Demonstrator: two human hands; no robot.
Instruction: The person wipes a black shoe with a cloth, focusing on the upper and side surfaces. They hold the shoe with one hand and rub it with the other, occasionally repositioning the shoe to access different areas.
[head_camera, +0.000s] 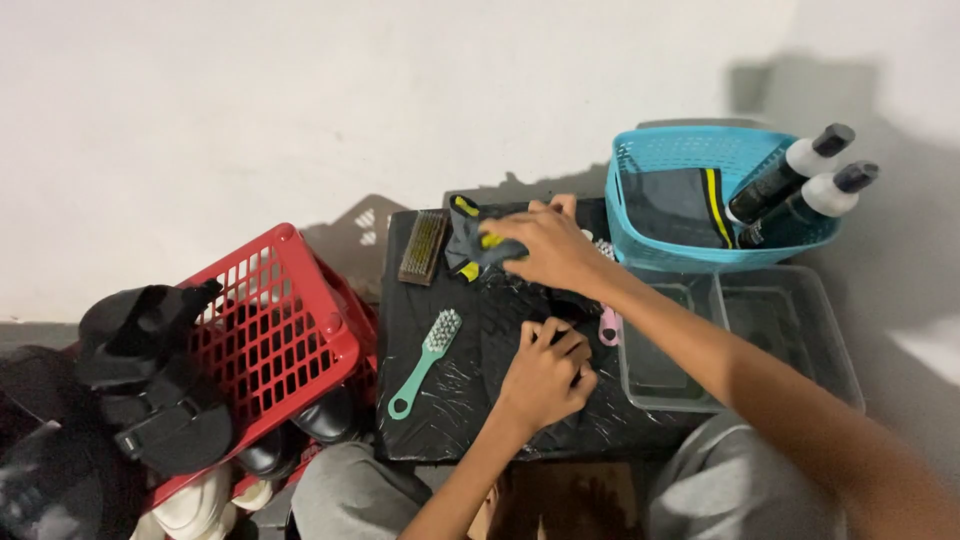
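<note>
With the right hand (545, 245) gripping the grey cloth (470, 245) at the tabletop's (450, 400) 12 o'clock edge and the left hand (545, 370) fisted on something dark, a tug might knock the brush (423, 247) off.

My left hand (545, 375) covers whatever my fingers (560, 345) press; my right hand (545, 245) hides most of the pink brush (608, 325).

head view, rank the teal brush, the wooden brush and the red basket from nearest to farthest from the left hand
From the left hand:
1. Teal brush, just to its left on the black work surface.
2. Wooden brush, farther back at the surface's far left corner.
3. Red basket, off the surface to the left.
</note>
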